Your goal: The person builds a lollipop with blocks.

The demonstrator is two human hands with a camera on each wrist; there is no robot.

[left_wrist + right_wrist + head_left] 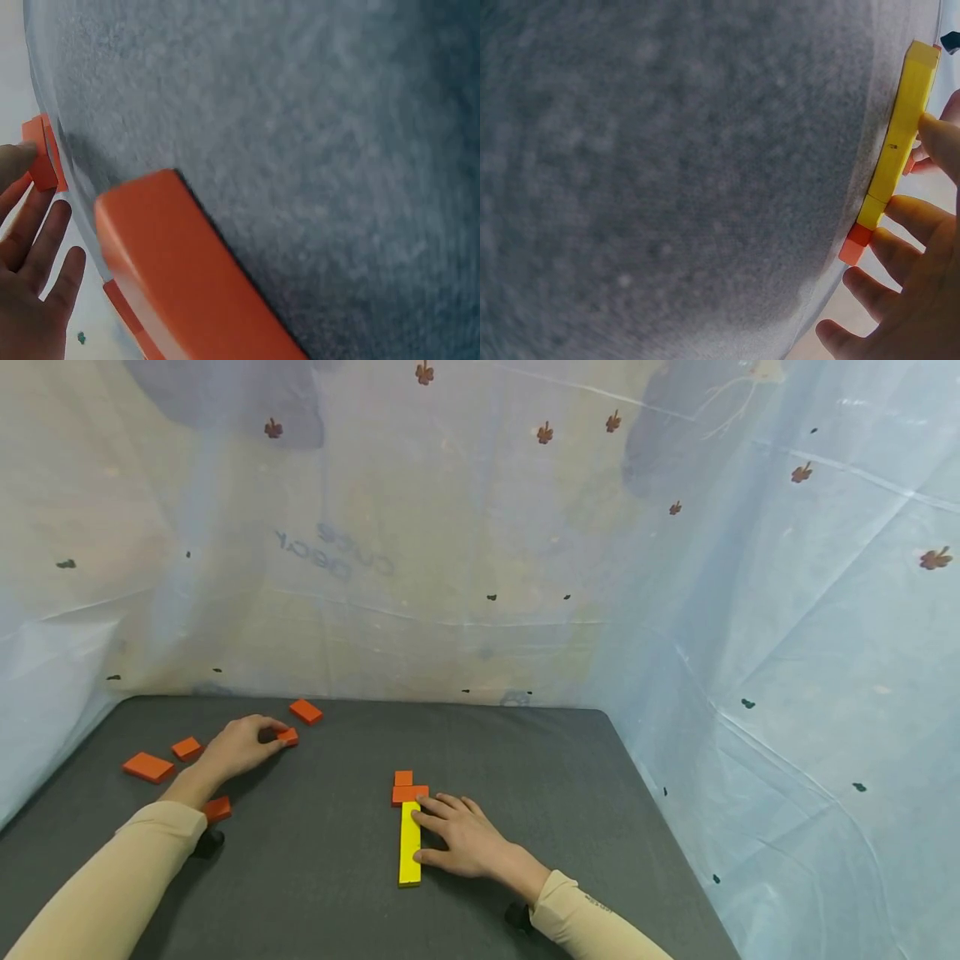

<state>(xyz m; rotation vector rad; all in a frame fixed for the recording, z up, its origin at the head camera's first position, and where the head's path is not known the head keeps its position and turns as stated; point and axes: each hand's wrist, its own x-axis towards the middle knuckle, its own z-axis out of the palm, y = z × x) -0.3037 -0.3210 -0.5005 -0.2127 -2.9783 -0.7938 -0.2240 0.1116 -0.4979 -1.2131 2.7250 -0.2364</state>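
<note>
On the left part of the dark table, my left hand [238, 747] pinches a small orange block [289, 737] between thumb and fingers. The left wrist view shows that same block at its left edge, thumb on it and the other fingers spread. My right hand [471, 838] rests against the right side of a long yellow block [409, 852], fingers extended, thumb near its lower end. Beyond the yellow piece lie an orange rectangular block [401, 796] and a small orange square block [403, 777], lined up with it. A shorter yellow section [871, 211] shows in the right wrist view.
Loose orange blocks lie around the left arm: a larger one [148, 767], a small one [187, 748], one beside the cuff [217, 810] and one farther back [307, 711]. A pale plastic sheet [450, 552] hangs behind the dark table [525, 768] and along its right.
</note>
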